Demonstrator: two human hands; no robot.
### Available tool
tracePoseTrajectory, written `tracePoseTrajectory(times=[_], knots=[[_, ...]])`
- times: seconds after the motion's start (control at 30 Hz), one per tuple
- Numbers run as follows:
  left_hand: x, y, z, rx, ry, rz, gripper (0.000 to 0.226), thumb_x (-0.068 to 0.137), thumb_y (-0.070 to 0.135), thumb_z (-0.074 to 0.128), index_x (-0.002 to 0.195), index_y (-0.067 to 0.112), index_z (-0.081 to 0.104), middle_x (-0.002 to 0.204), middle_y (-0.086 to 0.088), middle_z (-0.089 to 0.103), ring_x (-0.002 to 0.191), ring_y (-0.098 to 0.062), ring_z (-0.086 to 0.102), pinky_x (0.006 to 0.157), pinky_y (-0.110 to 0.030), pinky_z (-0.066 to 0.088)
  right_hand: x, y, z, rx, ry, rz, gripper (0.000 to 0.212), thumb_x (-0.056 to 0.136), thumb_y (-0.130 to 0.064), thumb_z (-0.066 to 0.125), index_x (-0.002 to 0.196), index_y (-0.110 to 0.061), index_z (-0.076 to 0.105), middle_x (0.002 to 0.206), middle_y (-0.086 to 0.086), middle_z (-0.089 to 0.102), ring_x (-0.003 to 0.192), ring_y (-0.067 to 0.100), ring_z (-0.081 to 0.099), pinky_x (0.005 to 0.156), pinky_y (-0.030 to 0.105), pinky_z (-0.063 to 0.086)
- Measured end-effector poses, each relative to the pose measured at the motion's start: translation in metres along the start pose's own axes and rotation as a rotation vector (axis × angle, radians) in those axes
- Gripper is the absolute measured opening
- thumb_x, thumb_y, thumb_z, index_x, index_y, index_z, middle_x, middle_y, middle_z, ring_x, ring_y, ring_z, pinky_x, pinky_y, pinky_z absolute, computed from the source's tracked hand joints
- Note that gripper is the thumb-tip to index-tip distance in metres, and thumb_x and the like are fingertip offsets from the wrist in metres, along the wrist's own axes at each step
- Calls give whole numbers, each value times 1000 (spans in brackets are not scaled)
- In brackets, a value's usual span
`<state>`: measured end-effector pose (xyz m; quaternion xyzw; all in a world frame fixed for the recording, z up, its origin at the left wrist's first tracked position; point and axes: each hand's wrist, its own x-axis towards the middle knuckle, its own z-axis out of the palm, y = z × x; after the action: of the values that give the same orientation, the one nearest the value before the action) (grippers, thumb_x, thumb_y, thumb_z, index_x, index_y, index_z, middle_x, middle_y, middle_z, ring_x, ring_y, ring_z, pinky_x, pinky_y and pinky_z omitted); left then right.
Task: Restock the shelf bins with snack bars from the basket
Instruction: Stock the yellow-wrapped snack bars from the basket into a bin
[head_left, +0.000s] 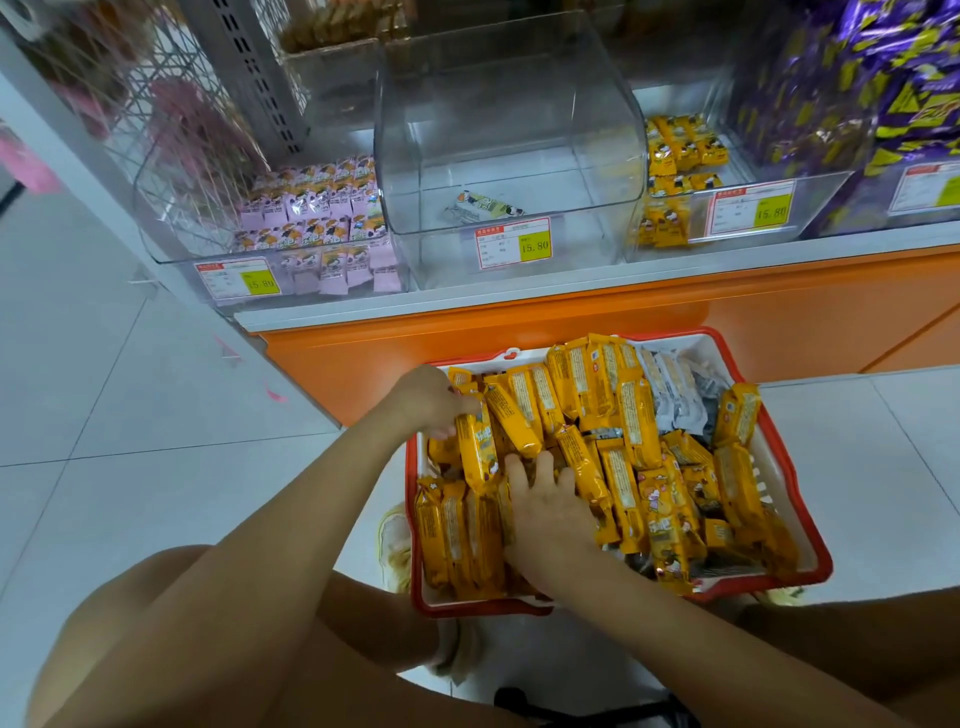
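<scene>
Snack bars (628, 467) in yellow wrappers fill the basket (802, 525), a white tub with a red rim. It stands on the tiled floor (130, 415) directly in front of the shelf (519, 293). Grey-wrapped bars (675, 389) lie in its far right corner.

Left hand (428, 400) is at the far left corner of the basket, with fingers and thumb curled round the upper end of 1 upright yellow bar (475, 452). Right hand (545, 504) lies palm down on the bars near the middle of the basket. Its fingers are spread and fairly straight, with the tips pushed between wrappers, and it grips nothing.

The shelf sits on an orange base panel (571, 332) and carries clear bins side by side. The middle bin (509, 104) contains 1 bar (485, 205) lying on its bottom. The left bin (171, 257) contains pink-wrapped bars (317, 208). The right bin (826, 202) contains yellow packs (675, 150). Purple packets (857, 78) are stacked at the far right of the shelf. A price tag (514, 243) on the front of the middle bin reads 15.80.
</scene>
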<state>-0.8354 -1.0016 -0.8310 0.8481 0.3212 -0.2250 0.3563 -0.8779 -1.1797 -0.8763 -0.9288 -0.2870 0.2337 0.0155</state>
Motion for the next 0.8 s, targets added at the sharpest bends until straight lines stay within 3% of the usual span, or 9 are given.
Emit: tracePoseTrajectory(times=[0.1, 0.2, 0.33, 0.43, 0.5, 0.6, 0.63, 0.7, 0.8], knots=[[0, -4, -10, -88, 41, 19, 17, 92, 16, 59, 75, 15, 54, 93, -14, 66, 67, -16, 61, 75, -31, 57, 1, 2, 1, 116, -15, 17, 98, 77, -31, 77, 147, -27, 8, 145, 10, 13, 131, 34, 28, 96, 35, 49], [-8, -5, -16, -177, -21, -20, 27, 86, 28, 69, 93, 4, 60, 80, -11, 65, 66, -16, 64, 67, -24, 56, 3, 13, -13, 366, -47, 37, 99, 73, -23, 81, 146, -33, 15, 143, 5, 16, 132, 30, 30, 93, 32, 50], [-14, -3, -7, -154, -130, -60, 44, 86, 31, 68, 110, -4, 59, 88, -12, 66, 70, -15, 66, 64, -22, 57, 6, 48, -47, 820, -64, 80, 98, 74, -20, 81, 149, -34, 18, 147, 3, 21, 124, 24, 42, 67, 17, 47], [-18, 2, 15, -93, -239, -52, 53, 88, 28, 66, 124, -9, 51, 98, -18, 66, 63, -12, 64, 54, -19, 55, 8, 76, -68, 1212, -113, 105, 98, 77, -23, 77, 150, -37, 14, 157, 0, 17, 136, 27, 32, 105, 42, 37], [-20, 7, 27, 4, -271, -40, 53, 90, 27, 64, 124, -12, 50, 113, -29, 62, 54, -11, 62, 52, -21, 53, 7, 89, -76, 1386, -162, 90, 94, 82, -22, 72, 152, -38, 10, 161, -4, 3, 145, 25, 16, 113, 46, 22], [-29, 20, 29, 283, -131, 41, 34, 91, 34, 61, 106, 3, 61, 106, -19, 65, 95, -23, 65, 97, -38, 47, 9, 96, -81, 1447, -147, 73, 94, 80, -24, 74, 150, -40, 14, 160, -3, 11, 146, 24, 16, 113, 45, 21], [-31, 26, 27, 244, -77, 93, 30, 88, 34, 64, 105, 10, 60, 105, -12, 63, 102, -23, 63, 103, -41, 42, 10, 96, -83, 1461, -126, 77, 97, 76, -28, 78, 150, -42, 17, 159, -3, 15, 145, 24, 19, 113, 45, 23], [-45, 41, 23, -197, -212, 155, 39, 82, 27, 72, 116, 12, 60, 101, -7, 67, 97, -18, 66, 97, -37, 50, 12, 96, -87, 1480, -75, 62, 106, 62, -38, 86, 147, -43, 24, 156, -4, 26, 139, 20, 32, 108, 41, 36], [-66, 61, 25, -471, -369, 288, 39, 81, 22, 73, 118, 14, 62, 102, -3, 71, 97, -11, 67, 86, -27, 55, 17, 94, -97, 1544, -25, 5, 81, 80, -27, 75, 144, -41, 28, 127, -14, 48, 101, -7, 54, 71, 12, 49]])
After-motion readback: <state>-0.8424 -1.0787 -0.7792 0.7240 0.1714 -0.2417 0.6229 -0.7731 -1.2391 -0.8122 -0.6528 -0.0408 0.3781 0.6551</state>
